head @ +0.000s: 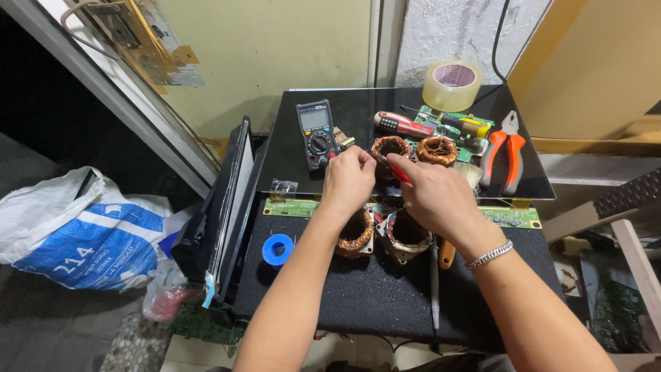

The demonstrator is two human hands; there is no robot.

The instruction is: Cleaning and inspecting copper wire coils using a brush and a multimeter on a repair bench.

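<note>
Both hands meet at the middle of the frame over a small copper coil [390, 147] that sits on the glossy black table [358, 114]. My left hand [348, 180] is curled nearly closed, fingertips pinched at the coil's left edge; whether they grip the winding or only steady it I cannot tell. My right hand [434, 194] is closed around a thin red-handled tool [399, 172], whose tip points up-left at the coil's lower rim.

Going from biggest to smallest: the table fills the upper centre, with a dark foam mat [372, 289] below it. A flat panel [231, 207] leans on edge at the left, and a white and blue bag [76, 234] lies at far left. A green circuit strip [513, 217] runs along the table's near edge. Two larger wound stators [358, 234] rest on the mat just under my wrists. Upper centre holds a multimeter [315, 134], a roll of clear tape [452, 84], orange pliers [504, 158], a second copper coil [436, 149] and a red-handled screwdriver [403, 125]. A blue tape roll [278, 249] lies on the mat at left.

I judge the coil dense for its size and stiff in its core, but the enamelled wire is thin and easily nicked or kinked. Best held by the outer body or core edges, not by loose wire ends.
</note>
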